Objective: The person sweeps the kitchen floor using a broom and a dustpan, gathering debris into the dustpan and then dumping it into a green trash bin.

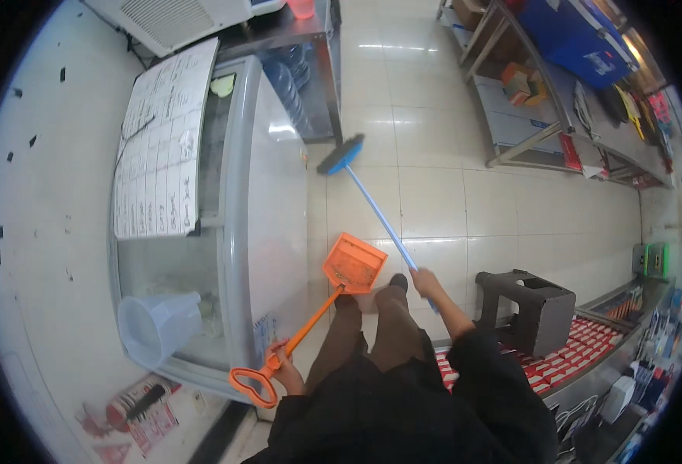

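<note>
My left hand [286, 368] grips the orange handle of a long-handled dustpan [355, 264] near its loop end. The pan rests close to the floor in front of my feet, with some dark debris in it. In my right hand [426, 283] is the light blue pole of a broom [348, 156]. The broom's blue head and dark bristles are on the tiles farther ahead, beside the corner of the chest freezer and a metal table leg. Pan and broom head are apart.
At left stands a chest freezer [277, 191] with a whiteboard [161, 145] and a clear plastic jug [158, 327] on top. A dark plastic stool [526, 310] is at right, by red-and-white packs [584, 342]. Metal shelving [521, 156] holds a blue cooler [573, 40] at upper right.
</note>
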Demonstrator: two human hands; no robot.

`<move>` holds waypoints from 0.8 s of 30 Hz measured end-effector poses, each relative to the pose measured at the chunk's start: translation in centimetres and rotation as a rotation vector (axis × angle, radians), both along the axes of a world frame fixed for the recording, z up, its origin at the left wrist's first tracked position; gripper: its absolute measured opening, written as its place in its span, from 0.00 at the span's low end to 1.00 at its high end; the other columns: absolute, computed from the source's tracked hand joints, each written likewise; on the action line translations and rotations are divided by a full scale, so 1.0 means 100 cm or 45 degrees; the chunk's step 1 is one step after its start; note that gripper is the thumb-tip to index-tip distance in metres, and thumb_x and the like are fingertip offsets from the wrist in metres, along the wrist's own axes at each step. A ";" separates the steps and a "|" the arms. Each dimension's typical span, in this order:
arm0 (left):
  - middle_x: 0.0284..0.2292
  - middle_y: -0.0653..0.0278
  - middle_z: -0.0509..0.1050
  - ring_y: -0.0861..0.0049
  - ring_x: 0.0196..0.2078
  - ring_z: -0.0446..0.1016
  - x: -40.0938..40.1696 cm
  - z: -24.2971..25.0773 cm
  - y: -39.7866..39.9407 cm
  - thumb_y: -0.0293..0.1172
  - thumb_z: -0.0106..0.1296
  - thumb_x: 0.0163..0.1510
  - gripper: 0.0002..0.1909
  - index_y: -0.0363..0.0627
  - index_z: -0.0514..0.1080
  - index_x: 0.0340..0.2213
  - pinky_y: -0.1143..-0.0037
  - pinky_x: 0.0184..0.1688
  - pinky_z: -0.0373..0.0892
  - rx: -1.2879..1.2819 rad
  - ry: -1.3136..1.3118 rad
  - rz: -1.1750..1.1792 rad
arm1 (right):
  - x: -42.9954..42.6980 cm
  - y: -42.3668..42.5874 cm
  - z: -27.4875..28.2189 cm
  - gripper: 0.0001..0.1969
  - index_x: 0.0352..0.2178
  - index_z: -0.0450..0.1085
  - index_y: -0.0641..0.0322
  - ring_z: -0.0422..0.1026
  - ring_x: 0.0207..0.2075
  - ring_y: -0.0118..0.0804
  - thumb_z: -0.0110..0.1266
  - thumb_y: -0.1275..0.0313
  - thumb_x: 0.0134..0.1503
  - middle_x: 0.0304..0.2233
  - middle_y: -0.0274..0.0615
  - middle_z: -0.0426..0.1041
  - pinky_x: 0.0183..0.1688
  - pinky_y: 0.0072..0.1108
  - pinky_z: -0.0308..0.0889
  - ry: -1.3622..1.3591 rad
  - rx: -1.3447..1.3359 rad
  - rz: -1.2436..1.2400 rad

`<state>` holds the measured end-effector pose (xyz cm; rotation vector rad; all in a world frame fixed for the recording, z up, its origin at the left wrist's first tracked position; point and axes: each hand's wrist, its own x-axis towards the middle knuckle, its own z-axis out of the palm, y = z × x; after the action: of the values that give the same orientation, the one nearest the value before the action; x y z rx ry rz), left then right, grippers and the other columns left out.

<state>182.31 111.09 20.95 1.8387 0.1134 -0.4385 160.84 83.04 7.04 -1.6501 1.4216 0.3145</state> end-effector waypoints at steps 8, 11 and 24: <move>0.29 0.64 0.66 0.77 0.34 0.65 -0.058 0.019 0.020 0.28 0.40 0.45 0.03 0.44 0.61 0.25 0.77 0.36 0.60 0.004 -0.051 0.452 | -0.141 -0.025 -0.005 0.25 0.22 0.63 0.71 0.67 0.16 0.47 0.30 0.55 0.51 0.19 0.56 0.66 0.21 0.33 0.63 0.281 0.030 0.431; 0.30 0.63 0.66 0.78 0.35 0.64 -0.082 0.018 0.033 0.28 0.40 0.44 0.03 0.44 0.61 0.25 0.77 0.35 0.59 0.123 -0.146 0.522 | -0.181 -0.011 0.060 0.25 0.19 0.64 0.73 0.66 0.13 0.45 0.34 0.56 0.50 0.12 0.54 0.64 0.18 0.31 0.62 0.424 0.172 0.331; 0.30 0.61 0.66 0.76 0.32 0.64 -0.170 0.055 0.014 0.29 0.36 0.42 0.07 0.43 0.62 0.25 0.78 0.31 0.60 0.204 -0.206 0.916 | -0.118 -0.090 0.030 0.26 0.17 0.63 0.71 0.67 0.17 0.48 0.32 0.55 0.50 0.15 0.57 0.65 0.20 0.31 0.62 0.014 0.283 0.418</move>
<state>165.32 112.45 26.48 1.8363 0.6869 0.2287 149.05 74.02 9.99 -1.6933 1.0766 0.6452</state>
